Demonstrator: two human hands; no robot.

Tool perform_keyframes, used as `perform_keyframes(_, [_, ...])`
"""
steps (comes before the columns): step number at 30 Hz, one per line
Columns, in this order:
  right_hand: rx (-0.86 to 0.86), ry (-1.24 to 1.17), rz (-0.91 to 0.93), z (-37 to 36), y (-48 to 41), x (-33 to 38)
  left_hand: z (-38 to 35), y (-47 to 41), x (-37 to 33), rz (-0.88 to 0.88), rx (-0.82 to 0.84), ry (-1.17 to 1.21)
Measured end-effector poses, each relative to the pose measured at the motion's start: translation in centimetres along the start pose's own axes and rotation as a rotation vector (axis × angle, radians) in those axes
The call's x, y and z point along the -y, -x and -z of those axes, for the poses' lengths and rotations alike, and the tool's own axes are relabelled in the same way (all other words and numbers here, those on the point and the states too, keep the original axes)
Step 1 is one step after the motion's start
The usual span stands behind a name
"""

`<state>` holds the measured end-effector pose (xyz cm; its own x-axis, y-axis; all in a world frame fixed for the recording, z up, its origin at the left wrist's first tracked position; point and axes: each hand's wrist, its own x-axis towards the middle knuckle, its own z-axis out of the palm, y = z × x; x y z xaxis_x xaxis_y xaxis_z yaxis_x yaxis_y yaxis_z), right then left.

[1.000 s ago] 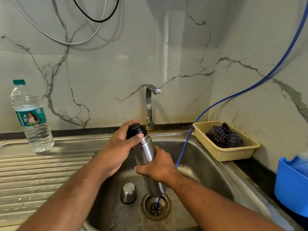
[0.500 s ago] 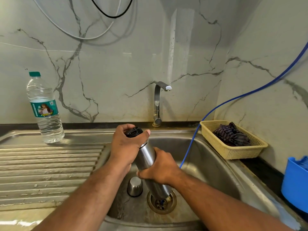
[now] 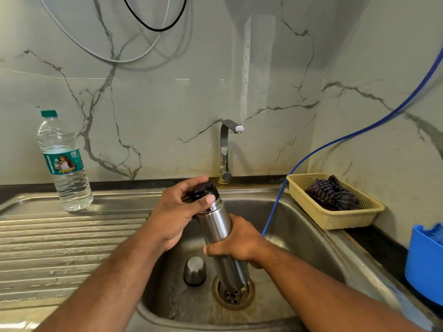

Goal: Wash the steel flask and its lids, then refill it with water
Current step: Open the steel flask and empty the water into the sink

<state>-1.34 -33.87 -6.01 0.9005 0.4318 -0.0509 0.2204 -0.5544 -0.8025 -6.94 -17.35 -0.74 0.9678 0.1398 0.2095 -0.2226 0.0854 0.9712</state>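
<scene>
Steel flask looks slippery: right hand grips the body, left hand clenches the black stopper; a hard twist could drop it into the sink.

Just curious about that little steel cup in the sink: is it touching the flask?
Apart. The head view shows sink floor between the steel cup and the flask.

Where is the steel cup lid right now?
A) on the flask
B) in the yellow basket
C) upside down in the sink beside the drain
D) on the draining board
C: the steel cup lid stands mouth-down on the sink floor, just left of the drain, apart from the flask.
</scene>
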Motion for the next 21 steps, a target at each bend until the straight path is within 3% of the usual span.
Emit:
perform_keyframes(9, [0.002,0.093,0.094,-1.0,0.4,0.7,-2.1,0.6,-0.3,-0.009,-0.291,-0.033])
perform_keyframes(11, [0.003,0.084,0.094,-0.9,0.4,0.7,-2.0,0.7,-0.6,0.005,-0.208,-0.052])
perform_keyframes(16, [0.047,-0.033,0.018,0.3,0.0,-0.1,0.2,0.2,-0.8,0.034,0.222,0.097])
perform_keyframes(21, [0.040,-0.004,0.025,0.5,-0.1,-0.4,0.9,0.0,-0.1,-0.012,0.171,0.001])
